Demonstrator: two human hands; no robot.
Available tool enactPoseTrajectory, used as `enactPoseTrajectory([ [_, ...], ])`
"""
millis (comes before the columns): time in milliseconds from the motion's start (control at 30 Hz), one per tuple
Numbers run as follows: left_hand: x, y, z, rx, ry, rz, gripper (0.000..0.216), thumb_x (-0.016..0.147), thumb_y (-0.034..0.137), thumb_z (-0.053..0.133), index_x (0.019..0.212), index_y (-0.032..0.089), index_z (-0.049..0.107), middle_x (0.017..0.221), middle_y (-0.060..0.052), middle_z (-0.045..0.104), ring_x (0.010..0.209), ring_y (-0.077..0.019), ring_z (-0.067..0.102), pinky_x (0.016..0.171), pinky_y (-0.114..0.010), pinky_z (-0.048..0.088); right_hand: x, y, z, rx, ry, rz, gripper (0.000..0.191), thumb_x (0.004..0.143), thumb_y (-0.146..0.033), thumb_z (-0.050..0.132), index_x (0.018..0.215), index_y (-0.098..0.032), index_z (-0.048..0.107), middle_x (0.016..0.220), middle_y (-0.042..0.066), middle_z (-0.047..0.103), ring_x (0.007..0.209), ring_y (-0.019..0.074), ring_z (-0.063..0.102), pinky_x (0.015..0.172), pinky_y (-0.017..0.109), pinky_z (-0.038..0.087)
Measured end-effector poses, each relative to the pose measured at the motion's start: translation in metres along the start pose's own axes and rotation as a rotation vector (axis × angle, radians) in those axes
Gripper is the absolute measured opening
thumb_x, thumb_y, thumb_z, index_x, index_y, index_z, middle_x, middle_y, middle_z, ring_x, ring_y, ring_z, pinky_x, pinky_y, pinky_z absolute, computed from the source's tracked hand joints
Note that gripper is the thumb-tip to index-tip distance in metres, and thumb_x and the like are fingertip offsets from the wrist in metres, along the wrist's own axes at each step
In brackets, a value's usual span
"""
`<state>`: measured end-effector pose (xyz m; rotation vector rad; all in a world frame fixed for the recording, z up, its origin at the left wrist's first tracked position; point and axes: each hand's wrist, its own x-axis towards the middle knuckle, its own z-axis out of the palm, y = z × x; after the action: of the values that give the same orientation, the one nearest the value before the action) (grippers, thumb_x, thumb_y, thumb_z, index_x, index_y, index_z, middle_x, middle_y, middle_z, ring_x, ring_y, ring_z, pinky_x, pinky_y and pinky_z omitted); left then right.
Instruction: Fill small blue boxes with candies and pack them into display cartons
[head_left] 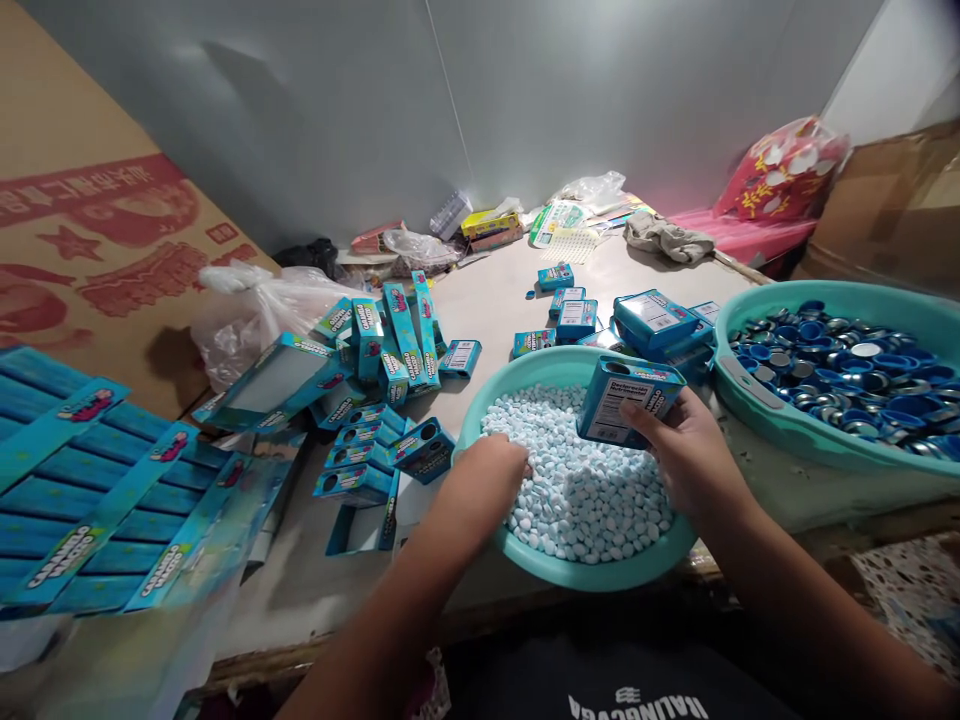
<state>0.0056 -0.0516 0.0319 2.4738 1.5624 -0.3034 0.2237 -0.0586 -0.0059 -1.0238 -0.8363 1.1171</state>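
My right hand (690,450) grips a small blue candy box (611,400), printed with a nutrition panel, above the right part of a turquoise basin (592,578). Pale blue and white candies (600,510) fill this basin. At its left side my left hand (491,480) dips into the candies with curled fingers; the fingertips are hidden, so what they hold cannot be made out. Just left of that hand lies a blue box with a round hole (422,450), beside several similar boxes (360,450) in an open tray.
A second turquoise basin (750,385) on the right holds many blue and silver caps (847,360). More blue boxes (652,315) lie behind the candy basin. Packed box trays (112,490) and a large carton (97,200) stand left. Plastic bags (255,310) and a grey cloth (667,238) lie farther back.
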Motion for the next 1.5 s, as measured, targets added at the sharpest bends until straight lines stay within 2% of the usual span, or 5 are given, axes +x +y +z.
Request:
enactPoseTrajectory([
  [200,0.009,0.004,0.005,-0.003,0.035,0.062,0.027,0.092,0.012,0.046,0.087,0.013,0.072,0.092,-0.015,0.069,0.084,-0.0248,0.065,0.073,-0.033,0.047,0.001,0.000,-0.002,0.026,-0.007,-0.005,0.045,0.070,-0.041,0.087,0.105,-0.025,0.063,0.108,0.004,0.073,0.104,0.0268,0.069,0.091,0.045,0.059],
  [400,0.012,-0.039,0.003,-0.133,0.127,0.155,0.022,0.095,0.029,0.055,0.098,0.020,0.075,0.097,-0.008,0.071,0.089,-0.0197,0.065,0.078,-0.028,0.047,0.000,0.000,0.000,0.052,0.012,-0.012,0.044,0.069,-0.039,0.087,0.104,-0.024,0.065,0.106,0.004,0.074,0.103,0.0260,0.069,0.089,0.042,0.059],
  [600,-0.008,-0.091,-0.013,-0.354,0.403,0.050,0.027,0.093,0.037,0.057,0.099,0.019,0.077,0.092,-0.006,0.073,0.081,-0.0185,0.066,0.073,-0.027,0.048,0.000,0.000,0.001,0.069,0.030,0.018,0.045,0.062,-0.030,0.091,0.099,-0.024,0.066,0.100,0.002,0.074,0.096,0.0248,0.070,0.086,0.040,0.059],
  [800,-0.027,-0.128,-0.015,-0.401,0.444,-0.166,0.030,0.089,0.044,0.061,0.096,0.021,0.078,0.097,-0.005,0.076,0.089,-0.0219,0.069,0.077,-0.028,0.049,0.001,0.002,-0.001,0.069,0.037,0.016,0.047,0.062,-0.029,0.091,0.102,-0.024,0.066,0.099,0.001,0.073,0.094,0.0229,0.070,0.086,0.039,0.059],
  [1500,-0.031,-0.133,0.010,-0.403,0.501,-0.008,0.029,0.093,0.038,0.057,0.106,0.020,0.076,0.099,-0.007,0.070,0.089,-0.0189,0.066,0.078,-0.029,0.051,0.000,-0.002,0.001,0.019,0.069,0.082,0.049,0.058,-0.031,0.091,0.100,-0.025,0.067,0.102,0.002,0.073,0.101,0.0270,0.069,0.080,0.036,0.061],
])
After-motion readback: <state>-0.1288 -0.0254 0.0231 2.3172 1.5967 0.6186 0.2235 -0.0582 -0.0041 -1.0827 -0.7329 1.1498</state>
